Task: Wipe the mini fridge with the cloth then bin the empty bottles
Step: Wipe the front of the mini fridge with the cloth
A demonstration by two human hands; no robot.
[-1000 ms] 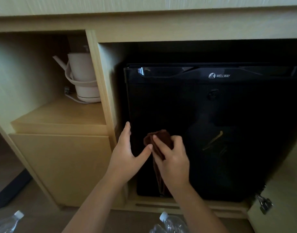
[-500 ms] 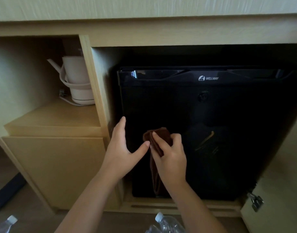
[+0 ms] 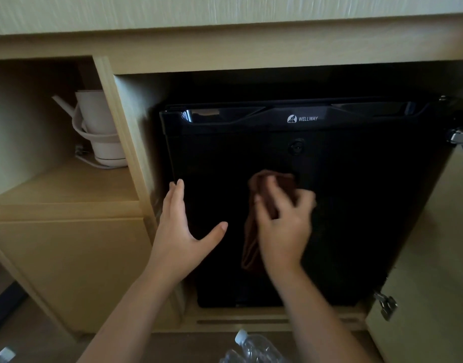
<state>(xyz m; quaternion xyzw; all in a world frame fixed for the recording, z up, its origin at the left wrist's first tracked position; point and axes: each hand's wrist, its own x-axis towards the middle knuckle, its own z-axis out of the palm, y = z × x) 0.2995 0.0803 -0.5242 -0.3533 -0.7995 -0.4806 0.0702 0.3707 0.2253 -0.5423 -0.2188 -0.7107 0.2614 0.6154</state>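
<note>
cloth [image 3: 259,183] shifted right, WELLWAY mini fridge [image 3: 356,218]

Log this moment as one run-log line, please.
step: wiping | right hand: grips cloth against mini fridge door | left hand: open, by door's left edge | bottles: on floor, not binned

The right hand [image 3: 282,226] has swept the cloth [image 3: 273,188] rightward and slightly up the mini fridge [image 3: 369,218] door, away from the left hand [image 3: 183,231], and now shows blurred.
</note>
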